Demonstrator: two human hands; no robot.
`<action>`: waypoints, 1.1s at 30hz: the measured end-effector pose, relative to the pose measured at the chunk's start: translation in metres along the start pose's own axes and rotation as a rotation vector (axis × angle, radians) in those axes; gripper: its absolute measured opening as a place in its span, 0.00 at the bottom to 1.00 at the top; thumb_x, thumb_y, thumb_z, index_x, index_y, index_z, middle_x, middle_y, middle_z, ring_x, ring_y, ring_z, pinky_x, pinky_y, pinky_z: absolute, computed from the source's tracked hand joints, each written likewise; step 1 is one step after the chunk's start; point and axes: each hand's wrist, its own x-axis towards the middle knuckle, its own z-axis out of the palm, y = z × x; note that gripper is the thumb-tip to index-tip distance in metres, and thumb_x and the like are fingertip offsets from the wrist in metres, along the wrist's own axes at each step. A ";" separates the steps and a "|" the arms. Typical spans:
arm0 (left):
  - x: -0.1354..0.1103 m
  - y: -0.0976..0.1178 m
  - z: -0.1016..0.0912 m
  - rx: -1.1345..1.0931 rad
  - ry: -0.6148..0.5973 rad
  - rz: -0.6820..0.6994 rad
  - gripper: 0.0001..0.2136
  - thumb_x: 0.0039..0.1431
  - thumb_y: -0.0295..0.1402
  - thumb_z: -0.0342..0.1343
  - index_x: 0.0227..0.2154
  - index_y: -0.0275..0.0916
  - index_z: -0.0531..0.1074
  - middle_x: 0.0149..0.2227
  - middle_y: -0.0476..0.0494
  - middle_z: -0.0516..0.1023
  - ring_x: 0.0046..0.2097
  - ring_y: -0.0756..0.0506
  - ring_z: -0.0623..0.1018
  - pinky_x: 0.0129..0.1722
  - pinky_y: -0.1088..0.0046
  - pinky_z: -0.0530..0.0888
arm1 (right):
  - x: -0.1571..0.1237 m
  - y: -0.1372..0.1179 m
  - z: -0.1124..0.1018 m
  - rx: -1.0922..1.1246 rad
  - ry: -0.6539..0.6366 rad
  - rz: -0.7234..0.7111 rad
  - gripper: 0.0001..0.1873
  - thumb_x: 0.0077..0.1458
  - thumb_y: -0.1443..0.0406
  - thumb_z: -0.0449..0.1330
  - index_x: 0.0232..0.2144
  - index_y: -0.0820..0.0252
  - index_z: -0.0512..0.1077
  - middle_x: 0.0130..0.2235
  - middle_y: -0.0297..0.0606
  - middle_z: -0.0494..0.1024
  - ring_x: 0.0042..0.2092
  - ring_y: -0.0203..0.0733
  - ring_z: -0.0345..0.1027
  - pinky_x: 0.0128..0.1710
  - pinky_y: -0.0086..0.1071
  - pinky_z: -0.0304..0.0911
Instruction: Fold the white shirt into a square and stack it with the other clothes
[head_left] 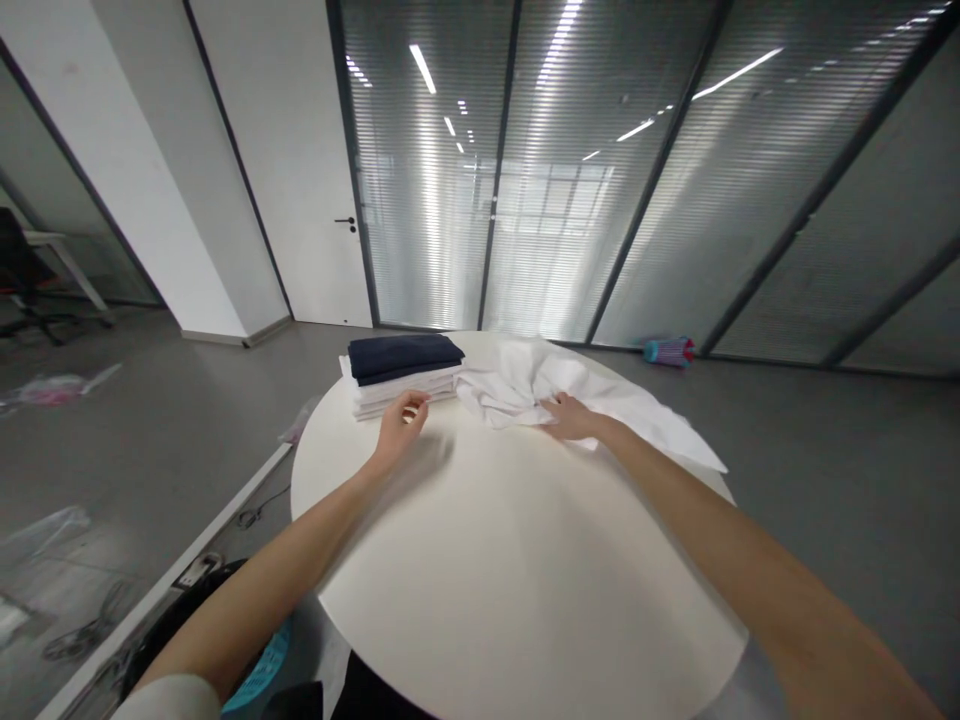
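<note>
My left hand (403, 424) hovers over the table just in front of a folded stack, its fingers loosely curled with a gap to the thumb and nothing visible in it. That stack has white folded cloths (401, 392) below and dark navy folded cloth (405, 356) on top. Over to the right, a crumpled white cloth (517, 380) spreads across the far side of the table. My right hand (571, 417) grips its near edge; the fingertips are partly hidden in the folds.
The round white table (517, 560) stands in front of me. A blue basket (262, 668) sits below at the left. Cables and plastic bags (49, 535) lie on the floor at left. A blue and pink striped object (669, 351) rests by the glass wall.
</note>
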 end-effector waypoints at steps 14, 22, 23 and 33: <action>0.118 -0.009 -0.055 0.641 -0.160 0.185 0.16 0.48 0.44 0.66 0.33 0.36 0.76 0.35 0.37 0.77 0.48 0.33 0.77 0.59 0.49 0.64 | -0.070 -0.030 0.000 0.167 0.070 -0.071 0.24 0.61 0.50 0.55 0.55 0.51 0.71 0.60 0.47 0.64 0.63 0.54 0.60 0.65 0.47 0.54; 0.127 0.053 -0.062 0.393 0.325 0.232 0.12 0.59 0.47 0.56 0.28 0.46 0.68 0.32 0.37 0.74 0.45 0.34 0.76 0.45 0.56 0.68 | -0.081 -0.062 0.017 0.481 0.208 -0.142 0.16 0.61 0.52 0.58 0.46 0.52 0.75 0.52 0.44 0.73 0.56 0.50 0.68 0.59 0.48 0.61; 0.119 0.071 -0.060 0.363 0.334 0.258 0.11 0.59 0.47 0.56 0.30 0.47 0.68 0.32 0.39 0.73 0.44 0.35 0.75 0.42 0.59 0.68 | -0.081 -0.069 0.017 0.568 0.192 -0.144 0.17 0.61 0.52 0.58 0.46 0.53 0.75 0.52 0.44 0.74 0.55 0.50 0.69 0.58 0.48 0.63; -0.020 0.149 0.036 -0.003 -0.495 0.099 0.20 0.59 0.51 0.56 0.25 0.39 0.62 0.25 0.53 0.63 0.28 0.51 0.66 0.29 0.75 0.64 | -0.080 -0.149 0.025 1.467 0.103 0.117 0.35 0.51 0.46 0.67 0.58 0.48 0.66 0.58 0.42 0.73 0.56 0.53 0.70 0.51 0.46 0.72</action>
